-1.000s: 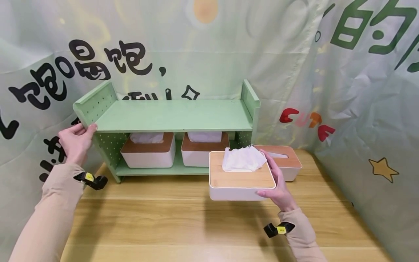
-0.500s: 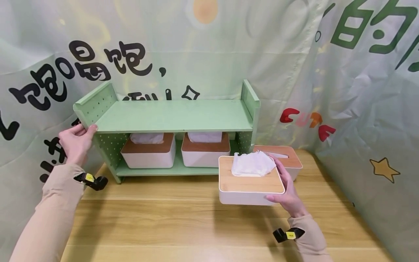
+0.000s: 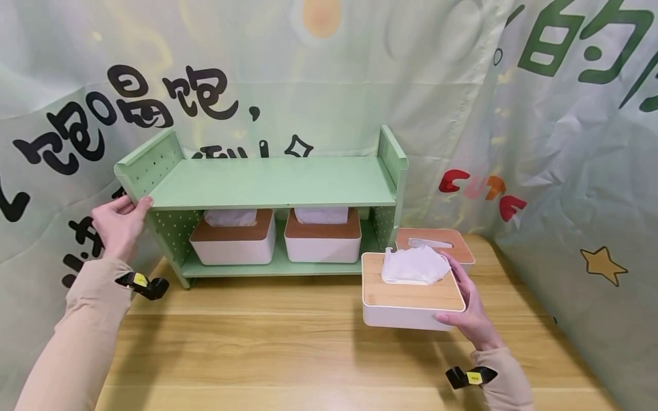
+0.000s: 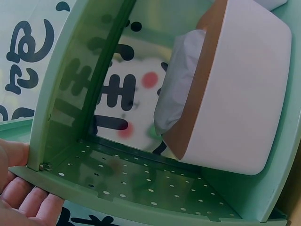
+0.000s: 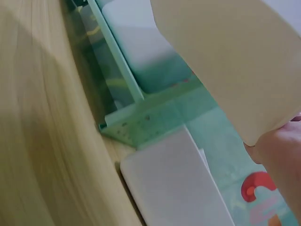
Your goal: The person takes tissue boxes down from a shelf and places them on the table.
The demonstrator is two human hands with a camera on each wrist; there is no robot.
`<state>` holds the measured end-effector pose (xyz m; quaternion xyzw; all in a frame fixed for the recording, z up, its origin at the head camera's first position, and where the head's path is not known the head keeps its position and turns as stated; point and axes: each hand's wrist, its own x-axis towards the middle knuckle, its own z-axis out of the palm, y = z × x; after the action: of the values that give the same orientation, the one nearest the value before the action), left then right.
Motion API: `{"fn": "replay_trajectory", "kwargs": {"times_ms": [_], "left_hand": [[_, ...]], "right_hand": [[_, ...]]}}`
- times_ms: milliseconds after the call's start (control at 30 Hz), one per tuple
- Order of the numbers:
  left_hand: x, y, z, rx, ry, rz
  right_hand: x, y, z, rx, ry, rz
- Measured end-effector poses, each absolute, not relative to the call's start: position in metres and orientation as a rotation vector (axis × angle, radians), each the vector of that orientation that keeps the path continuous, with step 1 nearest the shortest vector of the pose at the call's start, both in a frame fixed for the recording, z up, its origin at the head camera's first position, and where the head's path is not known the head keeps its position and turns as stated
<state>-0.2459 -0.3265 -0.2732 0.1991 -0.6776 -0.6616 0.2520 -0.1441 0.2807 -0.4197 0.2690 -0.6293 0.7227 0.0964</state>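
My right hand (image 3: 473, 314) grips a tissue box (image 3: 413, 297) by its right end, thumb on the front side. The box is white with a light wooden lid, and a white tissue (image 3: 415, 265) sticks out of its slot. It is held above the table, its shadow falling below it. My left hand (image 3: 119, 225) pinches the front left edge of a green two-tier shelf (image 3: 267, 180), thumb and fingers on either side of the panel in the left wrist view. On the lower tier stand two more tissue boxes, a left one (image 3: 232, 250) and a middle one (image 3: 323, 249).
Beside the shelf's right end, a fourth tissue box (image 3: 465, 251) stands on the wooden table (image 3: 231, 342), partly hidden behind the held one. A printed cloth (image 3: 329, 85) hangs behind the shelf and along both sides.
My right hand has moved to the right and toward me with the tissue box, uncovering more of the lower tier's right end. The left hand stays on the shelf edge.
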Motion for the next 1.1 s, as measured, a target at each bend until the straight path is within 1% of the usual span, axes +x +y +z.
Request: {"fn": "replay_trajectory", "kwargs": {"times_ms": [333,600,1100], "left_hand": [[-0.245,-0.328,-0.274,0.534,-1.873,-1.775],[-0.244,-0.327,-0.273,0.53,-1.87,-1.778],[-0.244,-0.327,-0.273,0.513,-1.866,-1.784]], "right_hand": [[-0.14,0.301,-0.431,0.791,-1.909,2.101],[-0.139,0.314,-0.439,0.731,-1.986,2.092],[-0.139,0.33,-0.452,0.785,-1.961,2.098]]}}
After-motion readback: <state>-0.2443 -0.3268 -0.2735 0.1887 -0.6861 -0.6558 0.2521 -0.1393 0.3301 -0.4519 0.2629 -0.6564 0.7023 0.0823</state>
